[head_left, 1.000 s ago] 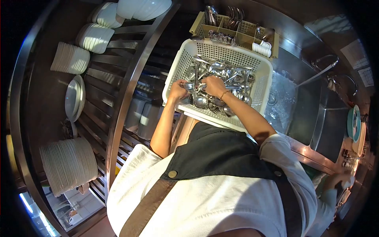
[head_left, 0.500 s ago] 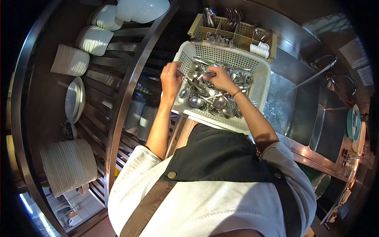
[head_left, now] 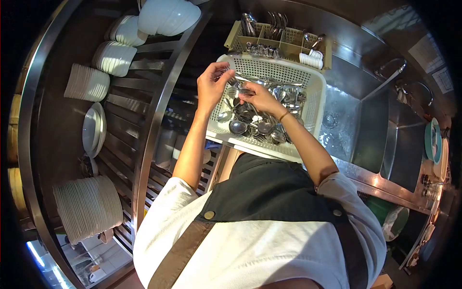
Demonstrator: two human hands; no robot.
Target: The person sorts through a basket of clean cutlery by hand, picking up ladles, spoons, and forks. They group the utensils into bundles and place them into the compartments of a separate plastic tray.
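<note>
A white perforated basket (head_left: 315, 103) holds a heap of metal spoons and forks (head_left: 262, 126). Over its left part, my left hand (head_left: 211, 86) has its fingers closed on cutlery whose kind is hard to make out. My right hand (head_left: 262, 100) is closed around several forks (head_left: 244, 91), just to the right of my left hand and low over the heap. Behind the basket stands a beige divided cutlery holder (head_left: 291, 47), with forks and spoons upright in some compartments and white spoons (head_left: 311, 59) at its right.
On the slatted rack at left are stacked white bowls (head_left: 168, 17), square dishes (head_left: 87, 83), oval plates (head_left: 94, 130) and a long row of plates (head_left: 89, 209). To the right are a wet steel sink (head_left: 337, 127), a tap (head_left: 397, 72) and a teal bowl (head_left: 431, 139).
My left hand has moved slightly up and right, closer to my right hand. My right hand has shifted slightly left and down, still holding forks. The whole view has shifted a little.
</note>
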